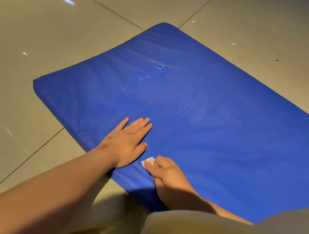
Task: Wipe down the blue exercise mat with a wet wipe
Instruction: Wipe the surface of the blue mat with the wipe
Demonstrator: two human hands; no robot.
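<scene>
Wiping looks under way at the near left margin of the blue exercise mat [217,109], which lies flat on the glossy floor tiles [43,43]. Its long axis runs from the far short end at upper left down to the near right, where it passes out of view. The left hand [127,139] rests palm down on the mat close to the left long edge, fingers straight and together, pointing across the mat towards its far right; I judge it is steadying the mat. The right hand [168,173] sits just beside the heel of the left, fingers curled down on a small wad of white wet wipe [149,161] pressed against the surface, with only a corner of the wipe showing past the knuckles.

From those fingers nearly all of the mat lies ahead and to the right, so the next stroke most likely has to travel away from the body or along the long axis. The right hand is the nearer one to that open stretch, and the left hand lies just on the far side of the wipe, so a straight push forward would meet it. A wet sheen [155,70] shows far up the mat, which suggests that part is already done
</scene>
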